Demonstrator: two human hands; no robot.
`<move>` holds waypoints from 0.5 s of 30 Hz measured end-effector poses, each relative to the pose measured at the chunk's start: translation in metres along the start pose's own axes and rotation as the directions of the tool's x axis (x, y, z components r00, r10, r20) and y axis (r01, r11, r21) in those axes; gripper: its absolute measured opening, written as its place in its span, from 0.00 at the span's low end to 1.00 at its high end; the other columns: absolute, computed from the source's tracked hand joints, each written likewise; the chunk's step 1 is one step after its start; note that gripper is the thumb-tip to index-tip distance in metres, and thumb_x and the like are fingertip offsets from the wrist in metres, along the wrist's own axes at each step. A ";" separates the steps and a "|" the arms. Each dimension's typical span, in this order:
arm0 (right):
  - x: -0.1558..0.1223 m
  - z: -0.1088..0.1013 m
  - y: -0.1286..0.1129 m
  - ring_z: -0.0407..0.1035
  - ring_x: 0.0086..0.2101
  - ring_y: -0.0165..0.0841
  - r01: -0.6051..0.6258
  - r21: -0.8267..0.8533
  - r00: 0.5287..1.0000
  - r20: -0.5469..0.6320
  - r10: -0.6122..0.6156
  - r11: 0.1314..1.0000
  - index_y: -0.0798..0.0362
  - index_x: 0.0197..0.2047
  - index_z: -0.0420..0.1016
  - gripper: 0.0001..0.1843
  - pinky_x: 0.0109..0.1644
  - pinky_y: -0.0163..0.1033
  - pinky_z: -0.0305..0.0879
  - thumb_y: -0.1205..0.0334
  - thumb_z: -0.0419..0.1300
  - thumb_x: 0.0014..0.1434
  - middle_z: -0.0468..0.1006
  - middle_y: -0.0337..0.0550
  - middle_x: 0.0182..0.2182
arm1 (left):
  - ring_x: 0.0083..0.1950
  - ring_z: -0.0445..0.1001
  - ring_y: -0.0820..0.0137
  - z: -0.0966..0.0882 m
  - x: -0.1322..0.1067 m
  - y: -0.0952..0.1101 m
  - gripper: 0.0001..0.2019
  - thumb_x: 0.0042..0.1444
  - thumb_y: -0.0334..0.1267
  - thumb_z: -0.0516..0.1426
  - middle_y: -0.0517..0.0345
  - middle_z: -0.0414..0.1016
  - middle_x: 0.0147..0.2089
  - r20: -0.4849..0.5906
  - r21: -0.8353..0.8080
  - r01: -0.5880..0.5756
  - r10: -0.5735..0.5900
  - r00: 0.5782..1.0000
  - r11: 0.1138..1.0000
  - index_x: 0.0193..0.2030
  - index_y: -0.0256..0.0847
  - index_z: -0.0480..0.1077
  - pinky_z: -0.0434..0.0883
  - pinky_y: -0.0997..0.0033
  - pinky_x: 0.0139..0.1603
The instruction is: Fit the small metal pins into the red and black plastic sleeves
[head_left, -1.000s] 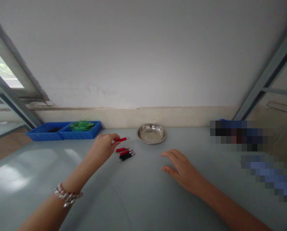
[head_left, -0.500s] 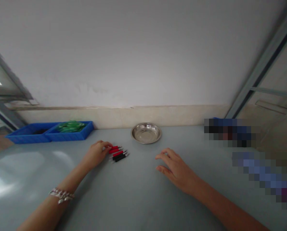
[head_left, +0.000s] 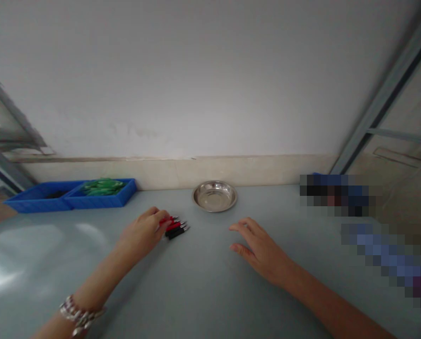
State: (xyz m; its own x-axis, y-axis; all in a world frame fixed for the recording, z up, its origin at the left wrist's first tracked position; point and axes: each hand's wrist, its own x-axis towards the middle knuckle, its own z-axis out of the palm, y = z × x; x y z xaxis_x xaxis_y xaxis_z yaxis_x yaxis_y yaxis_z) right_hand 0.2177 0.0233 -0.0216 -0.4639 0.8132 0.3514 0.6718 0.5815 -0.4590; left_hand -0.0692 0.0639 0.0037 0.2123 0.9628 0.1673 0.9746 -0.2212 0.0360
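Note:
Several short red and black pens with silver tips lie side by side on the grey table, left of centre; a black pen is nearest to me. My left hand has its thumb and fingers closed on a red pen at the far side of the row, and they partly cover the red ones. Over the table to the right, my right hand is open with its fingers spread and curved, holding nothing. A round metal dish sits beyond both hands, near the wall.
At the back left stand two blue trays; one blue tray holds green pieces, the other blue tray something dark. A pale wall rises behind the grey table. Pixelated areas cover the right side.
My left hand has moved slightly right and nearer to me, over the red pens, and its fingers have closed on one. The right hand has hardly moved.

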 end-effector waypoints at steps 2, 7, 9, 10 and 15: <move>0.001 0.000 0.000 0.60 0.46 0.38 -0.003 0.003 1.000 0.004 0.003 1.000 0.56 0.51 0.62 0.16 0.51 0.47 0.60 0.61 0.50 0.60 0.64 0.51 0.44 | 0.36 0.71 0.62 -0.006 -0.007 0.014 0.14 0.57 0.43 0.45 0.53 0.71 0.37 0.076 0.006 -0.051 0.051 0.996 0.999 0.36 0.42 0.69 0.66 0.66 0.35; 0.001 -0.002 -0.001 0.61 0.46 0.37 -0.014 0.005 1.000 0.016 0.014 1.000 0.55 0.51 0.62 0.15 0.51 0.45 0.60 0.62 0.50 0.60 0.64 0.50 0.44 | 0.37 0.72 0.61 -0.008 -0.016 0.032 0.10 0.54 0.41 0.48 0.53 0.73 0.37 0.205 0.032 -0.095 0.086 0.975 0.995 0.35 0.43 0.69 0.66 0.66 0.34; 0.001 -0.002 -0.001 0.61 0.46 0.37 -0.010 0.010 1.000 0.013 0.010 1.000 0.53 0.51 0.62 0.15 0.51 0.45 0.60 0.61 0.50 0.60 0.64 0.49 0.43 | 0.37 0.73 0.60 -0.006 -0.015 0.033 0.09 0.54 0.40 0.49 0.52 0.73 0.37 0.235 0.050 -0.090 0.076 0.969 0.995 0.35 0.43 0.69 0.67 0.65 0.34; 0.001 -0.001 -0.001 0.61 0.46 0.37 -0.007 0.012 1.000 0.011 0.007 1.000 0.53 0.51 0.62 0.15 0.51 0.45 0.60 0.61 0.50 0.60 0.64 0.49 0.43 | 0.37 0.73 0.59 -0.006 -0.015 0.033 0.09 0.54 0.40 0.49 0.51 0.73 0.37 0.248 0.059 -0.085 0.068 0.966 0.995 0.35 0.43 0.69 0.67 0.64 0.34; -0.001 -0.001 -0.001 0.61 0.46 0.37 -0.008 0.011 1.000 0.003 0.008 1.000 0.53 0.50 0.63 0.14 0.51 0.45 0.60 0.62 0.50 0.60 0.64 0.49 0.44 | 0.40 0.73 0.55 -0.008 -0.016 0.033 0.11 0.54 0.38 0.49 0.49 0.73 0.42 0.206 0.130 -0.061 0.033 0.978 0.990 0.42 0.42 0.68 0.68 0.60 0.35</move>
State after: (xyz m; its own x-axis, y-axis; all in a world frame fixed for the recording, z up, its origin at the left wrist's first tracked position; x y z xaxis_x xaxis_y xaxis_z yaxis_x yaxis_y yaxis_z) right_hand 0.2176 0.0222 -0.0209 -0.4604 0.8178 0.3452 0.6689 0.5753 -0.4708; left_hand -0.0409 0.0400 0.0103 0.2544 0.9663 -0.0380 0.9610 -0.2570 -0.1022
